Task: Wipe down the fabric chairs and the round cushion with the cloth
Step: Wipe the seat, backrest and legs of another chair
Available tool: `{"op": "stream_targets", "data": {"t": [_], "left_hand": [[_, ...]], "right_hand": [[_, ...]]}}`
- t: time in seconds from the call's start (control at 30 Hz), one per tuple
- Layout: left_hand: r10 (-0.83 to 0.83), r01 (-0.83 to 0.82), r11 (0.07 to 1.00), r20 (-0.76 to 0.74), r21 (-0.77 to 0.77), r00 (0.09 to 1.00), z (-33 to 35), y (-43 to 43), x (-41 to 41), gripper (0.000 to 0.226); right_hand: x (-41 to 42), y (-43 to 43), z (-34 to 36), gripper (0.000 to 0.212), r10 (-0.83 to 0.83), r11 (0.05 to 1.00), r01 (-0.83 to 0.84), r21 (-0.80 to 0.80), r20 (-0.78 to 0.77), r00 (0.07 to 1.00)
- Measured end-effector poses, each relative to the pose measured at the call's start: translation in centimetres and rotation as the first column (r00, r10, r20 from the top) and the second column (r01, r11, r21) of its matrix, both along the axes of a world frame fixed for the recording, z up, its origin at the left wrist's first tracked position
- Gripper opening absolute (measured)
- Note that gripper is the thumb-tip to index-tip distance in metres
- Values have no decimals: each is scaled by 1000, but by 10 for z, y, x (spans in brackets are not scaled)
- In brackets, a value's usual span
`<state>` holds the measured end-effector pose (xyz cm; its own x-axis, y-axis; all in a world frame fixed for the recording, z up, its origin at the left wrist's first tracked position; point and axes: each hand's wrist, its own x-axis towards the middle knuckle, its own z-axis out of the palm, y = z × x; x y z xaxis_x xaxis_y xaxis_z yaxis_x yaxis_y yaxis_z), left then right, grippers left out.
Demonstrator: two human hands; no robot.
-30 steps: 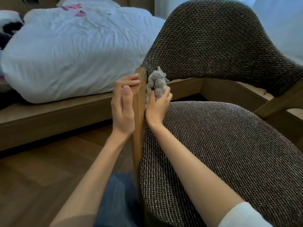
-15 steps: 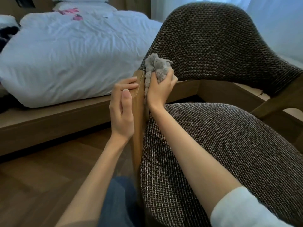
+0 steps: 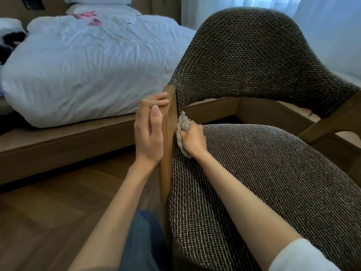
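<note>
I'm looking into a bedroom; home or hotel, I can't tell. A bed (image 3: 48,106) with a rumpled white duvet (image 3: 107,51) and stacked pillows (image 3: 101,0) sits on a low wooden frame (image 3: 68,139). Wood floor (image 3: 48,202) runs beneath, sheer curtains (image 3: 328,26) hang at the far side, and a woven fabric chair (image 3: 254,55) stands just beside the bed.

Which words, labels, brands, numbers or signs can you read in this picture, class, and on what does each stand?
No text can be read anywhere in this picture.
The chair, the cloth and the white duvet show no writing.
The pink marks on the bedding are too blurred to tell whether they are pattern or lettering.
</note>
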<state>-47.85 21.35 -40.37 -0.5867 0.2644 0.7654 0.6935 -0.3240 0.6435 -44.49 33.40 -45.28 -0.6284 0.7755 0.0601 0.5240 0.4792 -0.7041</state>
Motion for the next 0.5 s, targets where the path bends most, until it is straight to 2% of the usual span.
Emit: {"op": "stream_targets", "data": {"t": [0.1, 0.17, 0.23, 0.3, 0.4, 0.5], "left_hand": [[42, -43, 998, -14, -37, 999, 3, -5, 4, 32], [137, -142, 987, -73, -69, 988, 4, -9, 12, 31], [284, -314, 944, -239, -100, 929, 4, -10, 25, 23], [331, -424, 899, -460, -113, 824, -2, -6, 41, 19], [166, -373, 908, -653, -190, 738, -12, 9, 65, 26], [-45, -259, 900, -667, -351, 744, -20, 29, 84, 32]], "right_hand": [[18, 13, 5, 23, 161, 981, -165, -106, -46, 986], [40, 21, 12, 11, 185, 962, -198, -190, -83, 979], [68, 31, 19, 10, 95, 978, -111, -178, -99, 991], [102, 40, 24, 12, -57, 993, 42, -111, -134, 989], [161, 51, 23, 16, -204, 976, 211, 48, -118, 972], [217, 54, 9, 16, -335, 931, 332, 154, -9, 942]]}}
